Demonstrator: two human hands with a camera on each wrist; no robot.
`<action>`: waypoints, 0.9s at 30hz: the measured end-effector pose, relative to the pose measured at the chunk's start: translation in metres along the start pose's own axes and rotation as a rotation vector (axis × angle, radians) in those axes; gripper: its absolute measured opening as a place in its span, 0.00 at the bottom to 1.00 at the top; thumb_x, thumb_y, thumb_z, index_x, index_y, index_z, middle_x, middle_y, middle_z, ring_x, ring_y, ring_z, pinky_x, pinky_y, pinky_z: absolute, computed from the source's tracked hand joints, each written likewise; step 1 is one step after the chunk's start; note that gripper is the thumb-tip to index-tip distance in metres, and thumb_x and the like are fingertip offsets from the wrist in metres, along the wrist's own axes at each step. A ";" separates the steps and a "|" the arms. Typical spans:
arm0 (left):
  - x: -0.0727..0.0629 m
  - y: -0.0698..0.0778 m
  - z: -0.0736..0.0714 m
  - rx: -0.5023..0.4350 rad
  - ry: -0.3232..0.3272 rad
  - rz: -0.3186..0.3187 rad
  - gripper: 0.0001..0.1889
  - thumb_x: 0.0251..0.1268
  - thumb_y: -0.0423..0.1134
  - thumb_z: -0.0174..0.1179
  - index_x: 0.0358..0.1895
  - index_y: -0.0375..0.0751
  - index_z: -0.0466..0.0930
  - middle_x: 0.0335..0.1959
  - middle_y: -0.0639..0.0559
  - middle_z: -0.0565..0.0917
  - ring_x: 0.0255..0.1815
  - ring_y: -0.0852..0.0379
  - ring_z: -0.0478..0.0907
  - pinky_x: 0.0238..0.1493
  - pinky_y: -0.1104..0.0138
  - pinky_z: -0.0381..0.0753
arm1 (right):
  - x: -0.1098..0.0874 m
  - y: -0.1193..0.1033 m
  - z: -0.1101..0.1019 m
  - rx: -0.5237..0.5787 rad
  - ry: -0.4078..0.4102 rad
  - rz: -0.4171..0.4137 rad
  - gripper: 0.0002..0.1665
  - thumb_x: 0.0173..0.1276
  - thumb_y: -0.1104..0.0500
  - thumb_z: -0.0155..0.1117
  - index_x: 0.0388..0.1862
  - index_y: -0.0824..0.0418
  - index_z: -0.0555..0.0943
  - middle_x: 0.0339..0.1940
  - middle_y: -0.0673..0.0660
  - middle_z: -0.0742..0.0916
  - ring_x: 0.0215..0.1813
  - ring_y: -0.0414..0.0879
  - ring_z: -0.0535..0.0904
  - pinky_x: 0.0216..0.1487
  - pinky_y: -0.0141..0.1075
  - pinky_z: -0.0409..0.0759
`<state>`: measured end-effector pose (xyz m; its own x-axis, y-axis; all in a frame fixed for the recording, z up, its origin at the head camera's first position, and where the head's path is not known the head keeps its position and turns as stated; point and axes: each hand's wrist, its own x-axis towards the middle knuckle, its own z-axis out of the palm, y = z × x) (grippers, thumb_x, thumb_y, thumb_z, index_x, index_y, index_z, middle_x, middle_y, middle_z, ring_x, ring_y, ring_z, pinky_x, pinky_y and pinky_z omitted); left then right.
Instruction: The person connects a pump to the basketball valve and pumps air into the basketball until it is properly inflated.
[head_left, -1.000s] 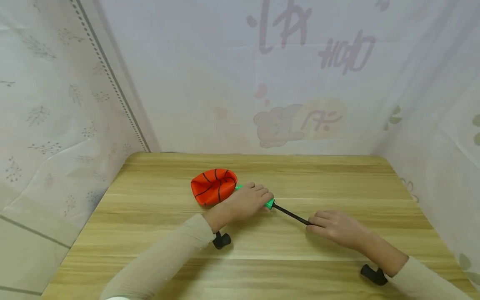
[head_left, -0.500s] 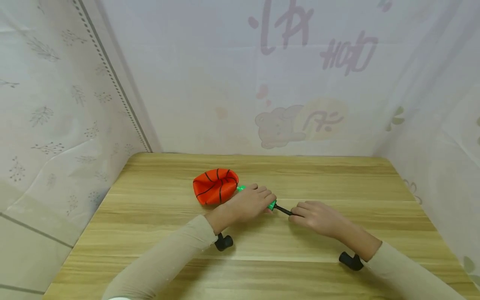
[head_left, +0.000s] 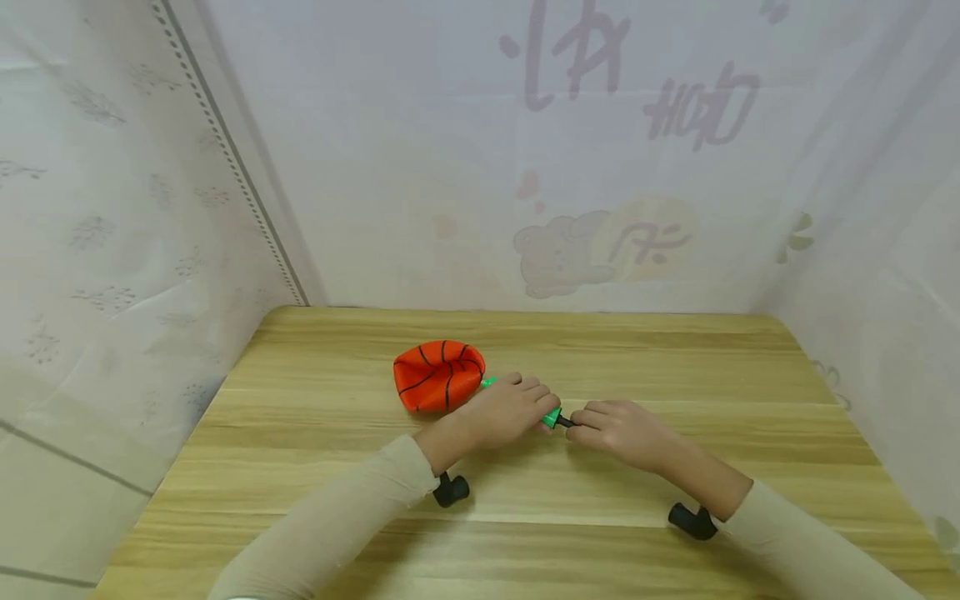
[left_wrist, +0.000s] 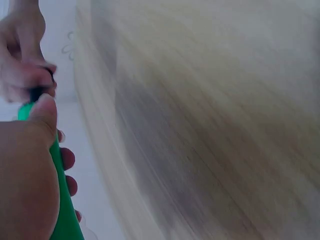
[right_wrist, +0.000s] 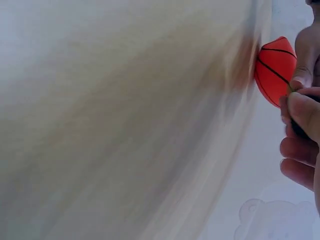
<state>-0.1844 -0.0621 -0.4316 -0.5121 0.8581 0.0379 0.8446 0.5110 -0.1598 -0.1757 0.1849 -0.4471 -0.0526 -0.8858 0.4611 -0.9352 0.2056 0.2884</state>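
Ball [head_left: 435, 385] lies dented on the desk [head_left: 637, 350] in the head view, likely underfilled, soft and light, just beside the green pump [head_left: 551, 417]. In the left-wrist view, the left hand [left_wrist: 27, 182] wraps the likely stiff barrel [left_wrist: 67, 222], a sound hold; in the right-wrist view, the right hand [right_wrist: 302, 147] pinches the black rod [right_wrist: 298, 130].

We see an orange-red basketball [head_left: 435, 385] with black lines, a green hand pump [left_wrist: 66, 220] with a black rod [head_left: 566, 422], yellow-brown streaked grain across the table [head_left: 540, 558], beige sleeves [head_left: 330, 525], and grey sprigs on the left whitish cloth [head_left: 112, 196].
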 end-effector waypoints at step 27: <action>-0.003 -0.005 -0.001 0.022 -0.029 -0.005 0.19 0.78 0.56 0.51 0.57 0.47 0.73 0.53 0.58 0.80 0.52 0.59 0.73 0.51 0.67 0.70 | -0.063 -0.018 -0.025 -0.040 -0.002 -0.003 0.27 0.86 0.65 0.34 0.42 0.60 0.85 0.38 0.56 0.89 0.35 0.46 0.85 0.34 0.36 0.84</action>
<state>-0.1866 -0.0670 -0.4300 -0.5210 0.8535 0.0106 0.8384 0.5140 -0.1812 -0.1472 0.2476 -0.4608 -0.0507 -0.8871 0.4587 -0.9206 0.2195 0.3229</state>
